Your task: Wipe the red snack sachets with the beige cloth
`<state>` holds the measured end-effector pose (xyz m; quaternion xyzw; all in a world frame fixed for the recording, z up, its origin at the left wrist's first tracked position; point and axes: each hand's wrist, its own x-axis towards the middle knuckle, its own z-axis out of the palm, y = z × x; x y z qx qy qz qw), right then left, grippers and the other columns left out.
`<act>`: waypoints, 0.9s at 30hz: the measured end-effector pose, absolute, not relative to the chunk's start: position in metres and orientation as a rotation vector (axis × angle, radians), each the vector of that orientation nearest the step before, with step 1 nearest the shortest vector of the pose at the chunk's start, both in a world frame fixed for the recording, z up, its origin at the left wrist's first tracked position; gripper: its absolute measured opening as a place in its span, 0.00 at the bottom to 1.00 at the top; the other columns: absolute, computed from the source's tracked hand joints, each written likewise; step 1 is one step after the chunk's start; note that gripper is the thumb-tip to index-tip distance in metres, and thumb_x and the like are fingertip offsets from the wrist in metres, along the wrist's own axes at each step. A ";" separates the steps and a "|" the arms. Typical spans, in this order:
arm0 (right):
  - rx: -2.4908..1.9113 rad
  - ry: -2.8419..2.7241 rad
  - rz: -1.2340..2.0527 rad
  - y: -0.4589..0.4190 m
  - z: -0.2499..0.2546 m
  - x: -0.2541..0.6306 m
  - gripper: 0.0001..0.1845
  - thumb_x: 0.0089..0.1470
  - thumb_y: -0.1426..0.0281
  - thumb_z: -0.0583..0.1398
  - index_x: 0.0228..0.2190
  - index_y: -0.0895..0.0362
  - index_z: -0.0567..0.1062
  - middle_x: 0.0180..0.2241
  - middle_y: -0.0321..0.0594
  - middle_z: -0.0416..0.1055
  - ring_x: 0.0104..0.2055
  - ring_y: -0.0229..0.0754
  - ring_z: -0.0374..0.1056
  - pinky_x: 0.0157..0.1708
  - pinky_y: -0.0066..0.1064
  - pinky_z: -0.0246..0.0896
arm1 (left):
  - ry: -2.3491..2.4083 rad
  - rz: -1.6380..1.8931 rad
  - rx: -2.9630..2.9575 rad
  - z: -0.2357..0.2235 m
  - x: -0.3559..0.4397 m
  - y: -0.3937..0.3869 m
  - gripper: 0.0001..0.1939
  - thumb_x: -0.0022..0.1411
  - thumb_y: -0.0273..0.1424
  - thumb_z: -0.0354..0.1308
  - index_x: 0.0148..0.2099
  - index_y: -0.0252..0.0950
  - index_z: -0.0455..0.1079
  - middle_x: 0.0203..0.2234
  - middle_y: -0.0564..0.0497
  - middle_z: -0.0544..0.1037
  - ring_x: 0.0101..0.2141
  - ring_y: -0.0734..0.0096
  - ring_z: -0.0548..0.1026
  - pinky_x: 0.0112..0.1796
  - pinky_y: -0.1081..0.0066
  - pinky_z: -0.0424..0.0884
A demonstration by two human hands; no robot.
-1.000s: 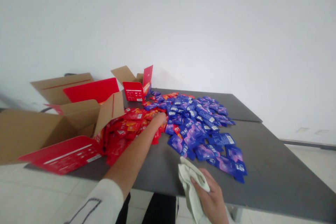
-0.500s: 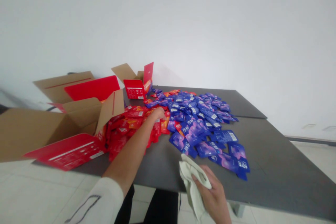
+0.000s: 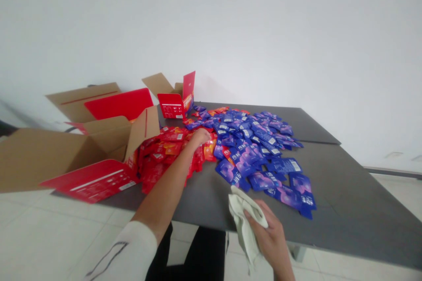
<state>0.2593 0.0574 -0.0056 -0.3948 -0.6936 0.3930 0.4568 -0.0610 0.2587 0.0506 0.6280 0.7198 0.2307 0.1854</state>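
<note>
My left hand (image 3: pixel 200 136) reaches out over the dark table (image 3: pixel 346 202) and rests on the heap of red sachets (image 3: pixel 165 158), right where it borders the heap of blue sachets (image 3: pixel 253 149). Its fingers are curled down into the packets; what they grip, if anything, is hidden. My right hand (image 3: pixel 268 235) stays at the table's near edge, closed on a pale cloth bag (image 3: pixel 245 219) that hangs down from it.
A large open cardboard box (image 3: pixel 66 153) with red flaps lies on its side at the left, spilling red sachets. A smaller open red box (image 3: pixel 174 101) stands at the back. A white wall is behind; tiled floor shows below.
My left hand has drawn back slightly towards me along the edge between the red and blue heaps. The right hand with the cloth bag has hardly moved. The view has tilted a little.
</note>
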 end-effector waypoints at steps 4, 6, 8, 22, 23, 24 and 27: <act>-0.979 -1.715 0.983 0.057 -0.010 0.261 0.13 0.62 0.60 0.63 0.41 0.54 0.82 0.41 0.44 0.77 0.42 0.47 0.75 0.44 0.29 0.69 | 2.101 0.715 1.761 0.061 -0.055 0.253 0.16 0.70 0.38 0.60 0.54 0.33 0.72 0.48 0.46 0.77 0.45 0.62 0.77 0.46 0.57 0.77; -0.990 -1.714 0.992 0.058 -0.011 0.261 0.14 0.62 0.59 0.62 0.41 0.55 0.82 0.42 0.44 0.77 0.42 0.47 0.75 0.44 0.30 0.70 | 2.144 0.811 1.783 0.072 -0.051 0.246 0.11 0.70 0.35 0.59 0.48 0.32 0.74 0.43 0.46 0.78 0.44 0.63 0.77 0.47 0.59 0.75; -1.009 -1.707 0.997 0.058 -0.011 0.261 0.15 0.62 0.59 0.62 0.42 0.55 0.82 0.41 0.44 0.78 0.41 0.47 0.75 0.43 0.30 0.70 | 2.179 0.941 1.815 0.086 -0.045 0.235 0.09 0.71 0.32 0.56 0.44 0.32 0.75 0.40 0.45 0.79 0.46 0.61 0.76 0.50 0.61 0.72; -1.117 -1.584 1.016 0.053 -0.015 0.265 0.15 0.57 0.57 0.65 0.37 0.55 0.84 0.36 0.42 0.80 0.35 0.47 0.75 0.32 0.30 0.70 | 1.521 1.288 2.169 0.067 -0.007 0.051 0.12 0.75 0.33 0.50 0.51 0.40 0.75 0.47 0.49 0.80 0.49 0.68 0.77 0.53 0.68 0.73; -1.133 -1.578 1.018 0.053 -0.016 0.265 0.15 0.57 0.57 0.66 0.37 0.56 0.84 0.36 0.42 0.80 0.35 0.47 0.75 0.33 0.31 0.71 | 1.513 1.265 2.203 0.061 -0.010 0.046 0.13 0.76 0.32 0.49 0.51 0.40 0.75 0.47 0.48 0.81 0.49 0.68 0.78 0.53 0.67 0.73; -1.153 -1.569 1.017 0.053 -0.016 0.265 0.16 0.56 0.57 0.66 0.37 0.56 0.84 0.36 0.42 0.80 0.35 0.47 0.75 0.34 0.31 0.71 | 1.504 1.258 2.252 0.056 -0.012 0.043 0.13 0.76 0.31 0.49 0.52 0.40 0.75 0.48 0.48 0.81 0.49 0.67 0.78 0.53 0.66 0.73; -1.216 -1.528 1.006 0.053 -0.020 0.266 0.17 0.55 0.56 0.67 0.37 0.57 0.84 0.35 0.42 0.80 0.35 0.47 0.75 0.34 0.32 0.71 | 1.435 1.254 2.459 0.047 -0.016 0.036 0.14 0.76 0.28 0.49 0.53 0.40 0.74 0.50 0.48 0.81 0.53 0.67 0.78 0.55 0.63 0.72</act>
